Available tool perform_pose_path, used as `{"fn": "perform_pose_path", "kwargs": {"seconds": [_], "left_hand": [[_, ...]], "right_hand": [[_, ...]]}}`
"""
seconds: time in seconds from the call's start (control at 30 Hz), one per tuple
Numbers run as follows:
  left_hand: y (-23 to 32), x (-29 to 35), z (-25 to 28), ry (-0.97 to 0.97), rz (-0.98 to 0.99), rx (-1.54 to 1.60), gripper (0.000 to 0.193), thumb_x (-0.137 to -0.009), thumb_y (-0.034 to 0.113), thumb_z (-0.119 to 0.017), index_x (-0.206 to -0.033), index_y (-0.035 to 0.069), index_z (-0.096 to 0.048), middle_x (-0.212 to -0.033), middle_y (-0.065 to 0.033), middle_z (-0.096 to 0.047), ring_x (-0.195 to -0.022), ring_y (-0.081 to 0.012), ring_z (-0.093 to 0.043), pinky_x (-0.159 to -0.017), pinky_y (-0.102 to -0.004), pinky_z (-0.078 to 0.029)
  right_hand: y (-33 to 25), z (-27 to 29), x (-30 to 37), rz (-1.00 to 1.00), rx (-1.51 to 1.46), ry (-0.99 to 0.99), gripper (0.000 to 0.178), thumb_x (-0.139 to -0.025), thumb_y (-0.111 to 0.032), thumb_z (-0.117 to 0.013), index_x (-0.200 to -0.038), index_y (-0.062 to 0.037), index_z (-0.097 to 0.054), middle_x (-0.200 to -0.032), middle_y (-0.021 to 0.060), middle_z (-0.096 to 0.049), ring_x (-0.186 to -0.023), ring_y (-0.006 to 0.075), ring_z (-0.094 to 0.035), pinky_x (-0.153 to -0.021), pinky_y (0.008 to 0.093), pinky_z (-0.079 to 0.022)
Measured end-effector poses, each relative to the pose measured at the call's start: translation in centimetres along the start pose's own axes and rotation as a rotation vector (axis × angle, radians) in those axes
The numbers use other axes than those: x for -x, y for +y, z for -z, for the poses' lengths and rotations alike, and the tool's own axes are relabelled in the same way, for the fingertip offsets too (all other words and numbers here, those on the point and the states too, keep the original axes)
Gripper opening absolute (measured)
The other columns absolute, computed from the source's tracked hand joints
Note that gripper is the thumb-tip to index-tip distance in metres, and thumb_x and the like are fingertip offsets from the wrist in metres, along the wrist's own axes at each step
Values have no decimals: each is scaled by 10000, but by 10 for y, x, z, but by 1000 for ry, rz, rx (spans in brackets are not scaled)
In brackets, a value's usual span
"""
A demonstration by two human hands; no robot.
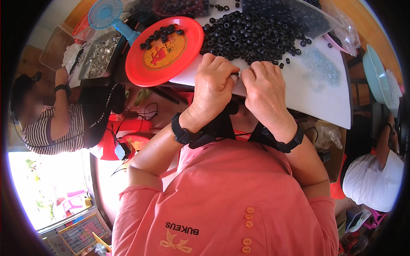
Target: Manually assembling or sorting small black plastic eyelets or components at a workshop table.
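My left hand point(212, 87) and my right hand point(265, 90) meet at the table's near edge, knuckles up. Fingers are curled and pinched on both. A small dark bit shows between the fingertips, too hidden to name; a pale band is seen by the left fingertips. Just beyond them spreads a heap of small black ring-like plastic pieces point(252, 36). To the left of the heap, a round red plate point(134, 68) holds several of the same black pieces.
Small clear bluish pieces point(322, 66) lie on the white tabletop point(316, 102) at right. A clear bin point(294, 17) stands behind the heap. Left are a blue fan point(104, 13) and a tray of metal parts point(100, 55). People sit on both sides; a teal basin point(378, 74) is far right.
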State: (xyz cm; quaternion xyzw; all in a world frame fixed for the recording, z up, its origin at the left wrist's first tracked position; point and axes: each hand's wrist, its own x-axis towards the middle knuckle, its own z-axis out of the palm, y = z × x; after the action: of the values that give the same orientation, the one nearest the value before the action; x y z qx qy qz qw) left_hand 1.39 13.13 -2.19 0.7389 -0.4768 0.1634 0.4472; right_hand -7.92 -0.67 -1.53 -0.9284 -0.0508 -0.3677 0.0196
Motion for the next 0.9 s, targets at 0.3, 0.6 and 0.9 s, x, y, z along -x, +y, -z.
{"fn": "perform_pose_path", "kwargs": {"seconds": [0.3, 0.6, 0.9], "left_hand": [[10, 1, 10, -46, 119, 127, 403, -759, -79, -681, -1143, 45, -675, -930, -72, -666, -878, -231, -589, -760, -334, -498], [19, 2, 11, -6, 406, 699, 372, -848, -27, -703, -1213, 29, -663, -931, -28, -672, -809, -102, -594, -706, -258, -503], [30, 1, 26, -132, 677, 763, 172, -906, 68, -701, -1057, -11, -723, -838, -11, -681, -703, -53, -552, -624, -213, -467]], "right_hand": [[8, 6, 4, -144, -298, 96, 224, -702, 22, -676, -907, -65, -652, -848, 81, -556, -824, 280, -580, -711, 401, -436], [4, 14, -1, -142, -627, 145, 271, -715, 86, -693, -948, -42, -639, -860, 104, -597, -761, 309, -611, -642, 411, -495], [-5, 18, -3, -151, -656, 205, 212, -735, 58, -709, -903, -42, -627, -812, 108, -589, -731, 307, -610, -623, 399, -478]]}}
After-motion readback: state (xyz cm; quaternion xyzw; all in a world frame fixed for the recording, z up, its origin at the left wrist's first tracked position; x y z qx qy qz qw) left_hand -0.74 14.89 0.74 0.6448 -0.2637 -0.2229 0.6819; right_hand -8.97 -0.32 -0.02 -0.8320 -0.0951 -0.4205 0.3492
